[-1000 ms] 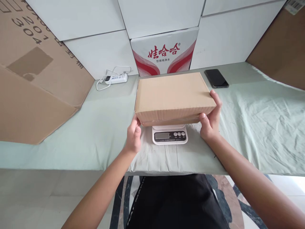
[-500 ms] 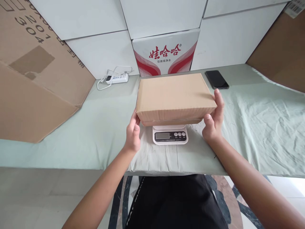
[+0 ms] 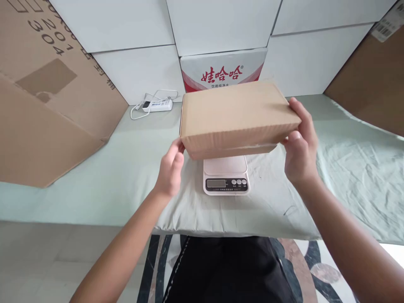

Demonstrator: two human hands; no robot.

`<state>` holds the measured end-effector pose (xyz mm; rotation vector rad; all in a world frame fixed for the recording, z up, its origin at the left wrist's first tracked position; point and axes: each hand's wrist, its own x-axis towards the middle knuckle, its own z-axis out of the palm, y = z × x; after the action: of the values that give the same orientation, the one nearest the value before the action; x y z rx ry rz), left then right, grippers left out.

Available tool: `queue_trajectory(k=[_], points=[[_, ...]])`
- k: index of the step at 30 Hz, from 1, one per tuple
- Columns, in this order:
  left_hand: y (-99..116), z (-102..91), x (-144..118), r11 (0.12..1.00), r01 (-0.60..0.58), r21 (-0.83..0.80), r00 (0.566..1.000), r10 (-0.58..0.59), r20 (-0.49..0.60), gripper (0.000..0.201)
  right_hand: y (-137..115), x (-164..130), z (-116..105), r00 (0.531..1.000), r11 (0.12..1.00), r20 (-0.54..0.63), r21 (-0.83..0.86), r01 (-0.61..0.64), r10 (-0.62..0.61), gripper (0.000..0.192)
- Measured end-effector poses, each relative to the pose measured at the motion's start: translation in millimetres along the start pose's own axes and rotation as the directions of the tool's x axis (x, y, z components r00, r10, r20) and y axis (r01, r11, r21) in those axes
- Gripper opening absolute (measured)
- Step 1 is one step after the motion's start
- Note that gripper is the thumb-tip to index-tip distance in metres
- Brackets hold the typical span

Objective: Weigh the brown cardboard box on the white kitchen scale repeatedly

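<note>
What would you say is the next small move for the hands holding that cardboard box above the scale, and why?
Probably carry the cardboard box sideways, clear of the scale, and set it on the cloth-covered table. The left hand and right hand grip its two ends, and it hangs above the scale's bare platform, touching nothing.

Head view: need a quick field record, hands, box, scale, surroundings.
left hand: at the near left corner of the cardboard box, fingertips touching
right hand: grips the box's right end
cardboard box: closed, held above the scale, clear of its platform
kitchen scale: on the green cloth, display unreadable
behind: red-and-white water carton, white power strip
left: large cardboard sheets
</note>
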<state>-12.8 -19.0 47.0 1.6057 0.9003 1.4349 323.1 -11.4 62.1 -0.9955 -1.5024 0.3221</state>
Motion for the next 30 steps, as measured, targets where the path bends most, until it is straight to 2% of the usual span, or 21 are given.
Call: queue_trajectory(k=[3,6,8,10,13,24,30], points=[[-5,5.4,43,0.999,0.006,-0.032,0.999,-0.008,-0.046,0.078,21,30,14,0.999,0.999,0.027,0.017,-0.030,0.029,0.079],[-32,18.4,81,0.993,0.017,-0.117,0.993,-0.031,-0.116,0.084,60,47,42,1.000,0.998,-0.001,0.046,-0.031,0.031,0.090],[-53,26.5,94,0.986,0.040,-0.161,0.983,-0.067,-0.169,0.086,85,48,60,1.000,0.997,-0.013,0.067,-0.027,0.028,0.102],[-70,31.5,96,0.981,0.066,-0.183,0.977,-0.101,-0.188,0.085,103,42,71,0.999,0.996,-0.028,0.080,-0.026,0.028,0.111],[-82,34.5,89,0.975,0.102,-0.200,0.977,-0.136,-0.167,0.083,113,29,73,0.999,0.997,-0.033,0.076,-0.024,0.027,0.110],[-92,45.6,83,0.944,0.215,-0.249,0.953,-0.259,-0.159,0.078,138,26,69,0.995,0.996,-0.038,0.020,-0.087,0.088,0.118],[-95,45.9,84,0.937,0.233,-0.261,0.950,-0.277,-0.147,0.074,139,26,67,0.991,0.992,-0.027,-0.013,-0.128,0.127,0.119]])
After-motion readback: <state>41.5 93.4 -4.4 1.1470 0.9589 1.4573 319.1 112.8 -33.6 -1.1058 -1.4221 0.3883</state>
